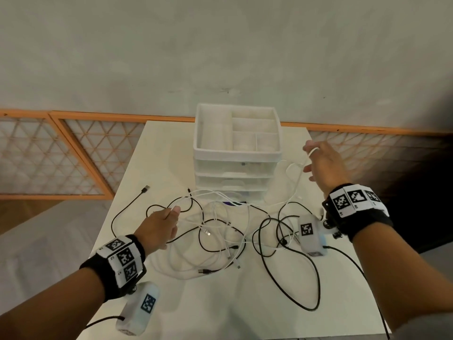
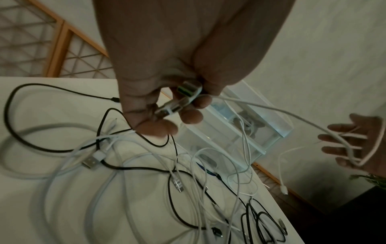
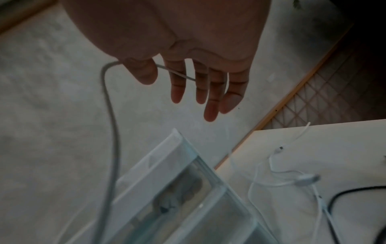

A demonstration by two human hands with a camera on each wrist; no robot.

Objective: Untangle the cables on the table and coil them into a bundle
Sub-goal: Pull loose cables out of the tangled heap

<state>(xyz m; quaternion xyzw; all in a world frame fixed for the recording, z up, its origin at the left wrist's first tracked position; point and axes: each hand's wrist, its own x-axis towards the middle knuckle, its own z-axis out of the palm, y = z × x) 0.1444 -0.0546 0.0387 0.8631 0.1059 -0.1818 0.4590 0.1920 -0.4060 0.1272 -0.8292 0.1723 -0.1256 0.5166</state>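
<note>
A tangle of black and white cables (image 1: pixel 220 231) lies spread over the white table (image 1: pixel 220 310). My left hand (image 1: pixel 174 211) hovers over the tangle's left side and pinches the USB plug (image 2: pixel 183 97) of a white cable (image 2: pixel 271 109). That cable runs right and up to my right hand (image 1: pixel 310 158), raised beside the drawer unit. It is looped round the straight, spread fingers (image 2: pixel 334 149). In the right wrist view the cable (image 3: pixel 110 115) passes behind the thumb and hangs down. Its far plug (image 2: pixel 284 191) dangles free.
A white plastic drawer unit (image 1: pixel 235 152) with a divided top tray stands at the table's back middle. A long black cable loop (image 1: pixel 316 278) reaches toward the front right. An orange-framed lattice panel (image 1: pixel 61 155) runs behind the table, and the table edges drop off left and right.
</note>
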